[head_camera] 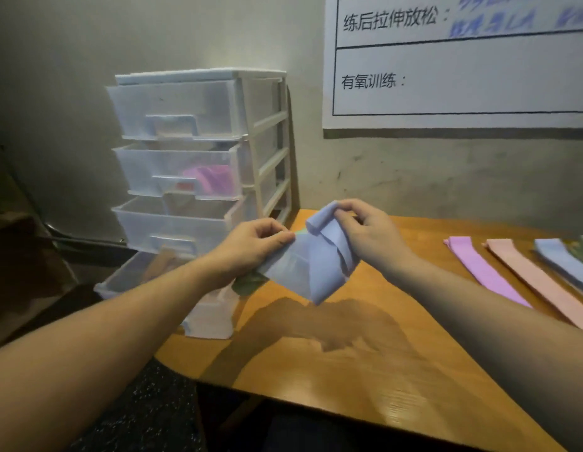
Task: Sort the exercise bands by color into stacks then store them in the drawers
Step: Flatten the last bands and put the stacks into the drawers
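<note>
I pinch the folded blue exercise band (311,272) between my left hand (251,247) and right hand (370,238), above the wooden table (349,370), keeping it compact for the open bottom drawer (146,278) just beside it.

I'm facing a wooden table (365,353); lying flat at its right edge, side by side: purple band (479,272), pink band (538,282), blue band (564,262), w/ green band (582,252).
</note>
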Motion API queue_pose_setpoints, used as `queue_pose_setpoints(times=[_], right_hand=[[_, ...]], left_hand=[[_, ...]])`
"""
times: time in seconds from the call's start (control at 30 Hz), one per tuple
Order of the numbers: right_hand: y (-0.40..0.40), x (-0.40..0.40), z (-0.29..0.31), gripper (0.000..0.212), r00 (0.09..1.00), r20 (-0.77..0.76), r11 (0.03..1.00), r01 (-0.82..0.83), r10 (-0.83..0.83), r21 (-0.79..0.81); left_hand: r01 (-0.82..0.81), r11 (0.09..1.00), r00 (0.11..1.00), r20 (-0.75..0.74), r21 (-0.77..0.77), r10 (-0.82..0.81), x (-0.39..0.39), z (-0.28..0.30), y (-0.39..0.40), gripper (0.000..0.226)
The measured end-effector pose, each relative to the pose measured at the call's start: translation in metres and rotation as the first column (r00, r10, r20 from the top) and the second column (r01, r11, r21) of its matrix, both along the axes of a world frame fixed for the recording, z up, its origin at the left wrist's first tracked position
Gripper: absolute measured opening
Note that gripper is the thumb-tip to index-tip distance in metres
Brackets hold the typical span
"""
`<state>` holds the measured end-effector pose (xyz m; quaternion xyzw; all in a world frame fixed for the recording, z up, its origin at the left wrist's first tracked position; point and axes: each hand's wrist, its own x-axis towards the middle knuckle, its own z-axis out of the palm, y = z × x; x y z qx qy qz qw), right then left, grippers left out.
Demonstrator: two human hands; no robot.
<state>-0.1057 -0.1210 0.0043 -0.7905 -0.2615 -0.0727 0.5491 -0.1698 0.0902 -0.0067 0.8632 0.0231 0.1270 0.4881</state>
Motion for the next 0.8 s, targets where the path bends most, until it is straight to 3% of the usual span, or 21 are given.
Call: queue_pose_setpoints(times=[0.2, 0.37, 0.43, 0.53, 0.63, 0.73, 0.8], right_hand=[[-0.075, 0.024, -0.034, 0.017, 0.965, -0.206, 0.983, 0.176, -0.163, 0.046], [-0.115, 0.029, -0.046, 0.018, 0.930, -0.329, 0.972, 0.210, -0.164, 0.109], [-0.126, 0.030, -0.046, 0.019, 0.925, -0.344, 0.972, 0.210, -0.161, 0.109], [-0.136, 0.031, -0.047, 0.018, 0.926, -0.340, 0.972, 0.211, -0.166, 0.101], [-0.141, 0.029, -0.046, 0.016, 0.926, -0.339, 0.974, 0.208, -0.165, 0.093], [-0.144, 0.028, -0.047, 0.016, 0.923, -0.356, 0.983, 0.177, -0.146, 0.054], [-0.144, 0.026, -0.048, 0.016, 0.924, -0.359, 0.985, 0.164, -0.134, 0.052]], left_hand=[[0.055, 0.997, 0.995, -0.081, 0.059, -0.050, 0.041, -0.048, -0.062, 0.019], [0.038, 0.947, 0.994, -0.114, 0.319, -0.001, 0.062, -0.071, -0.081, 0.011], [0.041, 0.888, 0.991, -0.133, 0.457, 0.023, 0.070, -0.076, -0.079, 0.018], [0.101, 0.731, 0.979, -0.197, 0.675, 0.046, 0.076, -0.075, -0.079, 0.045], [0.093, 0.646, 0.991, -0.134, 0.758, 0.014, 0.077, -0.071, -0.088, 0.049], [0.071, 0.758, 0.997, -0.015, 0.648, -0.081, 0.075, -0.067, -0.107, 0.033], [0.136, 0.888, 0.989, -0.006, 0.440, -0.148, 0.075, -0.064, -0.124, 0.029]])
